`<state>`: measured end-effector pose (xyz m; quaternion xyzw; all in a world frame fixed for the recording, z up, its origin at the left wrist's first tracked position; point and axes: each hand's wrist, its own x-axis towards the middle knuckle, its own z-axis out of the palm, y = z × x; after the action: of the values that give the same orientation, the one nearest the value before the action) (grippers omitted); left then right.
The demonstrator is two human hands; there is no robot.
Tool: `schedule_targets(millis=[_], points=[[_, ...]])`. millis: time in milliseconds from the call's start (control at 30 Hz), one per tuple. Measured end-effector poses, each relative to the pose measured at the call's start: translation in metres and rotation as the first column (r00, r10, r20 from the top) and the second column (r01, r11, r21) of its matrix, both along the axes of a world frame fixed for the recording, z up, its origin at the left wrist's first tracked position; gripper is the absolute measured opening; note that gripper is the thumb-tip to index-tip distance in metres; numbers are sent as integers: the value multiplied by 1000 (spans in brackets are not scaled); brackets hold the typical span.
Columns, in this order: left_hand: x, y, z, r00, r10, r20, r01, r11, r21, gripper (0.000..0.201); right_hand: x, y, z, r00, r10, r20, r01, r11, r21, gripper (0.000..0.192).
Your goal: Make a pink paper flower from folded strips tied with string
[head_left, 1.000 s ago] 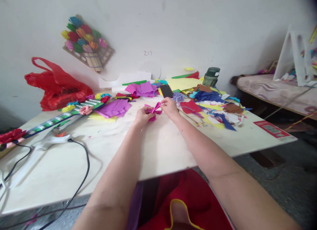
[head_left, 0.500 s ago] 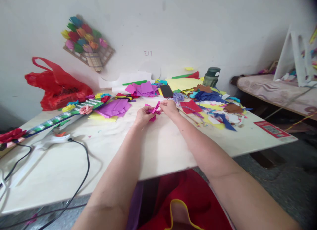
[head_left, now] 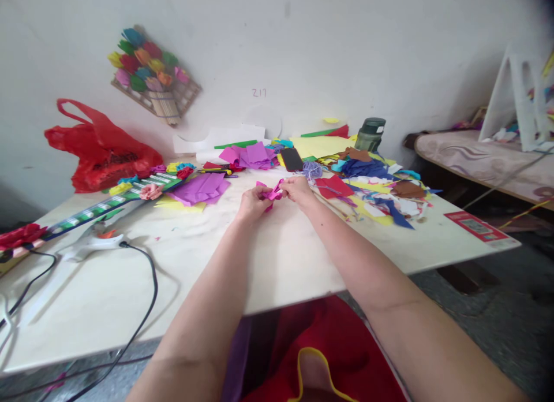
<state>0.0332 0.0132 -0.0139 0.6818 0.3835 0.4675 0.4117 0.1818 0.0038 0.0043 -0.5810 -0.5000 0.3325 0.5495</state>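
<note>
Fingertips [head_left: 280,188] of both hands pinched a small folded piece of magenta paper [head_left: 272,192] at its middle, held just above the pale table [head_left: 277,263] near its far half. Left hand [head_left: 253,201] gripped the paper's left side, fingers curled round it; right hand [head_left: 298,188] closed on the right end, thumb & forefinger meeting at the fold. Both forearms stretched out over the table edge from a lap covered in red cloth [head_left: 333,350].

Just beyond the hands lay a dark phone [head_left: 291,159] and a tangle of lilac yarn [head_left: 312,170]. To the left, a stack of purple paper sheets [head_left: 201,188] sat on a yellow sheet, w/ more pink & purple sheets [head_left: 249,155] behind. To the right, a red paper square [head_left: 333,186] lay beside a spread of blue, yellow, brown scraps [head_left: 381,191]. A dark green bottle [head_left: 369,134] stood at the back near the wall.

Further left, a green striped strip w/ paper flowers [head_left: 125,191] ran diagonally, a white glue gun [head_left: 82,249] and its black cord [head_left: 147,286] lay near the front left, and a red plastic bag [head_left: 99,151] slumped against the wall. A bouquet of coloured paper flowers [head_left: 149,73] hung on the wall above.
</note>
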Motion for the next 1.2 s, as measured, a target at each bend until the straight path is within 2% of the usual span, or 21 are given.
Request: schedule_targets(millis=[200,300,433,533,667,767,967,1200], points=[[-1,-2,3,1000,9,-8,-10,998,-67,30,-1,-6,3,996,60,-63,-56,997,61,20],[-2,-3,4,1000,25,3,-25,995,-99,29,0,-5,3,994,105,-14,-103,990,95,22],[-3,-3,6,995,35,90,-20,986,-166,29,0,-4,2,985,164,43,-169,972,161,22],[-5,-4,6,986,10,167,23,980,-196,30,1,-5,2,972,228,53,-233,957,172,20],[-8,-6,6,955,-85,284,152,963,-222,30,5,-7,2,946,324,3,-321,935,151,21],[-8,-6,7,941,-116,319,200,949,-243,31,8,-6,1,925,378,-33,-372,920,122,21],[-6,-3,5,965,-1,264,79,956,-283,38,5,-6,2,942,317,109,-328,940,95,8],[-3,-5,5,994,13,109,8,983,-184,32,4,-3,0,932,267,245,-305,943,134,10]])
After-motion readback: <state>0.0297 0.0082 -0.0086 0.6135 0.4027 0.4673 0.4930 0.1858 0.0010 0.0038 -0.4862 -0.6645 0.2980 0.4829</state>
